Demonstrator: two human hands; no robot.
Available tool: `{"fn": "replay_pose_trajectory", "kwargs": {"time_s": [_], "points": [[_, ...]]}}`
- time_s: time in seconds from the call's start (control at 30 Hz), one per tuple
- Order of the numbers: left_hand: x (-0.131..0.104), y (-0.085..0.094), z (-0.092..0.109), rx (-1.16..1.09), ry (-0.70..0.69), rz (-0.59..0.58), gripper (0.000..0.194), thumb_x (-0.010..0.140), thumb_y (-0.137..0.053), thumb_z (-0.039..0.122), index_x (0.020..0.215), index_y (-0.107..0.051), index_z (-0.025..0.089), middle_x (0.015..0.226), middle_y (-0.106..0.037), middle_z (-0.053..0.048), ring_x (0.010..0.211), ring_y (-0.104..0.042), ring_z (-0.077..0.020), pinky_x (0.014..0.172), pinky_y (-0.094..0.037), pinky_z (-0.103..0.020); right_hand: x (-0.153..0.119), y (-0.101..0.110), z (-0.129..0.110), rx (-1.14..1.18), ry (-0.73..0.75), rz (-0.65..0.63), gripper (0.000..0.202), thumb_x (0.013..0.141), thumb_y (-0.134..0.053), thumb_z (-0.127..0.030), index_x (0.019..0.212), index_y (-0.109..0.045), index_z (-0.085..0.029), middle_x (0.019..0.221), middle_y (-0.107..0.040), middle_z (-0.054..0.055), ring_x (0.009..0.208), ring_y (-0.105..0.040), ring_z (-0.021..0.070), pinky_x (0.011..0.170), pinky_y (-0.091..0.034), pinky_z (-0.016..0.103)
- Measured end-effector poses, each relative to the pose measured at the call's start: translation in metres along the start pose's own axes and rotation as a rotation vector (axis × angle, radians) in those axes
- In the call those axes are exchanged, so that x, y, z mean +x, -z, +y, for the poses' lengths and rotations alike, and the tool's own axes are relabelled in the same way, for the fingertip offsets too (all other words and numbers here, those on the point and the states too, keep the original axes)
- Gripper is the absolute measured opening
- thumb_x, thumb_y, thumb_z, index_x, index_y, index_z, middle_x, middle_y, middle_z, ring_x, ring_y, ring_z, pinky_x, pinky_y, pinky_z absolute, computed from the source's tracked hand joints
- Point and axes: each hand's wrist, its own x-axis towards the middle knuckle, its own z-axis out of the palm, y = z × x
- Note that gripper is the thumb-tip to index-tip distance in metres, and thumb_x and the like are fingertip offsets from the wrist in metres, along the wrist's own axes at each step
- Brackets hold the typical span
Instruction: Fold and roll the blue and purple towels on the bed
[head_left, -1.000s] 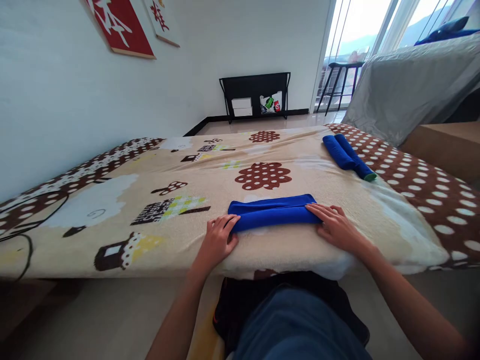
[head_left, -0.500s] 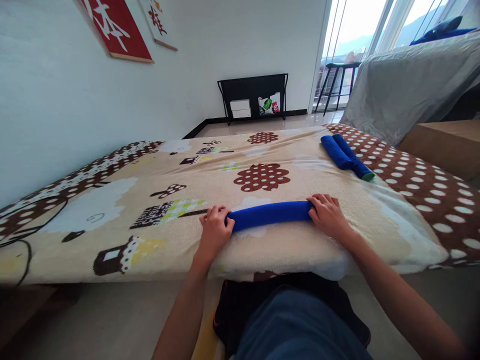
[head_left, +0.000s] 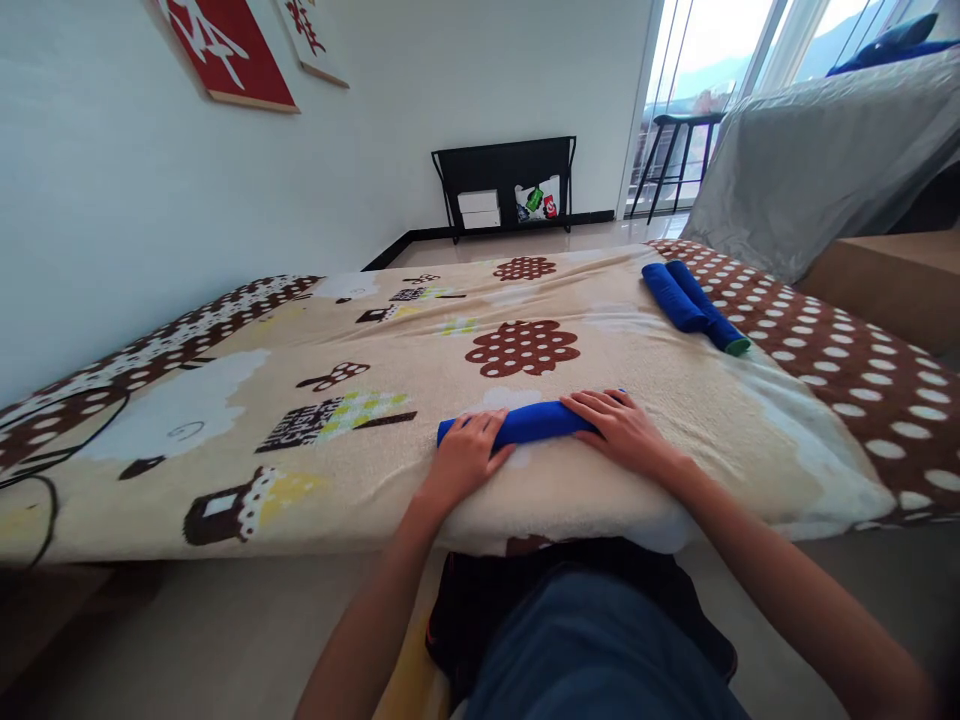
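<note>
A blue cloth roll (head_left: pixel 536 423) lies crosswise on the cream patterned blanket (head_left: pixel 420 380) near its front edge. My left hand (head_left: pixel 469 455) rests over the roll's left part, its fingers laid across the top and the thumb pointing right. Flat on the right part is my right hand (head_left: pixel 619 430), with outstretched fingers over the cloth. Both ends of the roll stick out past my hands. Two more blue rolls (head_left: pixel 694 305) lie side by side farther back on the right, touching each other.
Brown dotted fabric (head_left: pixel 847 370) borders the blanket on the right. Dark cables (head_left: pixel 56 500) lie at the left edge. Beyond the bed are a black rack (head_left: pixel 504 175), a stool (head_left: pixel 679 160) and a grey cover (head_left: pixel 787 160) over something large.
Both hands have moved inward from the ends of the blue roll. Their curled fingers have straightened and now lie across its top. The view has tilted slightly down.
</note>
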Motion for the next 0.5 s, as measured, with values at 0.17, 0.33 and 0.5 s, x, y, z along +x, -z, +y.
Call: {"fn": "replay_pose_trajectory", "kwargs": {"time_s": [0.17, 0.33, 0.5], "points": [[-0.024, 0.011, -0.043, -0.02, 0.022, -0.06, 0.053, 0.097, -0.052, 0.048, 0.143, -0.049, 0.022, 0.135, -0.063, -0.01, 0.124, -0.056, -0.027, 0.105, -0.038, -0.043, -0.021, 0.006, 0.039, 0.013, 0.009, -0.02, 0.052, 0.102, -0.046, -0.041, 0.153, -0.038, -0.032, 0.15, -0.049, 0.004, 0.137, -0.048, 0.0238, 0.111, -0.041, 0.049], [-0.031, 0.017, -0.058, 0.003, 0.015, -0.049, 0.046, 0.098, -0.051, 0.049, 0.136, -0.054, 0.022, 0.135, -0.062, -0.012, 0.129, -0.051, -0.0285, 0.11, -0.027, -0.048, -0.021, 0.006, 0.055, 0.046, 0.048, -0.009, 0.053, 0.098, -0.051, -0.031, 0.149, -0.044, -0.023, 0.143, -0.055, 0.009, 0.131, -0.052, 0.0252, 0.109, -0.042, 0.049], [-0.031, 0.018, -0.068, 0.017, 0.0, -0.029, 0.043, 0.095, -0.058, 0.044, 0.132, -0.058, 0.022, 0.129, -0.063, -0.013, 0.122, -0.053, -0.0296, 0.106, -0.033, -0.045, -0.012, 0.006, 0.054, -0.004, 0.068, -0.008, 0.053, 0.085, -0.057, -0.017, 0.138, -0.055, -0.016, 0.131, -0.063, 0.014, 0.121, -0.058, 0.0277, 0.105, -0.043, 0.05]]}}
